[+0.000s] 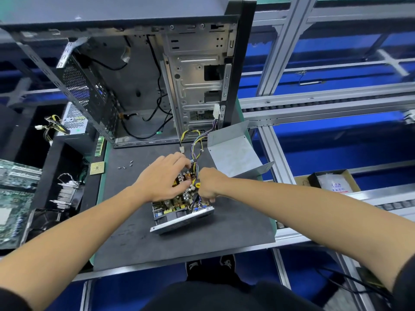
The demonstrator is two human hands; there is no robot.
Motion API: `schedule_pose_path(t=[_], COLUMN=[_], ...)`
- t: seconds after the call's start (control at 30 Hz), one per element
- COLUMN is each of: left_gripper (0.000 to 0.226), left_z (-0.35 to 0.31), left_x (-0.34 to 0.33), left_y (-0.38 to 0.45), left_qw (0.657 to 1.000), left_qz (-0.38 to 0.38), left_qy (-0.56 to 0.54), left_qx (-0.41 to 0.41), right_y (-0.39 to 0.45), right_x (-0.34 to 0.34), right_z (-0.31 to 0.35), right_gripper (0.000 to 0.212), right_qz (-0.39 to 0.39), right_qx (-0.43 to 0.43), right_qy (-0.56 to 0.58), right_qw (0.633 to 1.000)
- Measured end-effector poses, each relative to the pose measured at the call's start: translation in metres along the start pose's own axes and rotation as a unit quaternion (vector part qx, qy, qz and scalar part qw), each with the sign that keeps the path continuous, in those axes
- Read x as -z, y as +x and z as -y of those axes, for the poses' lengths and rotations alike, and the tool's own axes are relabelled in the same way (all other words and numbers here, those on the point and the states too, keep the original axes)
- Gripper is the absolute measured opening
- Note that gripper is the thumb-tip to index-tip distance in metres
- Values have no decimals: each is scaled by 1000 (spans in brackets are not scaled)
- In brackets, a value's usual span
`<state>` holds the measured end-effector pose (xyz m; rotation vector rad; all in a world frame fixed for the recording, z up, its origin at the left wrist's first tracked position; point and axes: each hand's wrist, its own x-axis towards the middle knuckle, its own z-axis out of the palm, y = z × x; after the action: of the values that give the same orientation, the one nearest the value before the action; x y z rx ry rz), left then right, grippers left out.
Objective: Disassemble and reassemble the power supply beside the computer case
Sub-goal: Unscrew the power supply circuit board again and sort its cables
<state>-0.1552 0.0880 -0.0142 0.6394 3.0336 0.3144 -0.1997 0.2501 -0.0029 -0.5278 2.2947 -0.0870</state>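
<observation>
Computer case stood open at the worktop's far edge, its top cut off by the frame. Removed metal cover lay near the far right corner. Power supply sat mid-worktop, lid off, board exposed, largely hidden under both hands. Left hand rested spread over the components, fingers relaxed. Right hand was clenched around something by the wire bundle; what it held couldn't be made out. Loose screws lay toward the left edge.
</observation>
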Motion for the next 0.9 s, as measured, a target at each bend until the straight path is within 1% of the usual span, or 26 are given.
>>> schedule_pose_path(t=[0.17, 0.37, 0.53, 0.77, 0.9], left_gripper=[39, 38, 40, 40, 40], left_z=[-1, 0, -1, 0, 0], left_x=[1, 0, 0, -1, -1], left_y=[1, 1, 1, 1, 1], left_qw=[999, 999, 999, 999, 999], left_qz=[13, 19, 27, 28, 26], left_qy=[-34, -22, -20, -15, -13], left_qx=[23, 18, 18, 16, 14], right_y=[-1, -2, -4, -8, -7], right_x=[-3, -5, -7, -7, -8], right_z=[-2, -2, -4, -6, -3], right_gripper=[21, 21, 17, 19, 17], right_qz=[5, 2, -3, 15, -1], right_qx=[-14, -24, -31, -32, -22], right_qy=[49, 73, 90, 88, 49], right_qw=[999, 997, 995, 995, 999])
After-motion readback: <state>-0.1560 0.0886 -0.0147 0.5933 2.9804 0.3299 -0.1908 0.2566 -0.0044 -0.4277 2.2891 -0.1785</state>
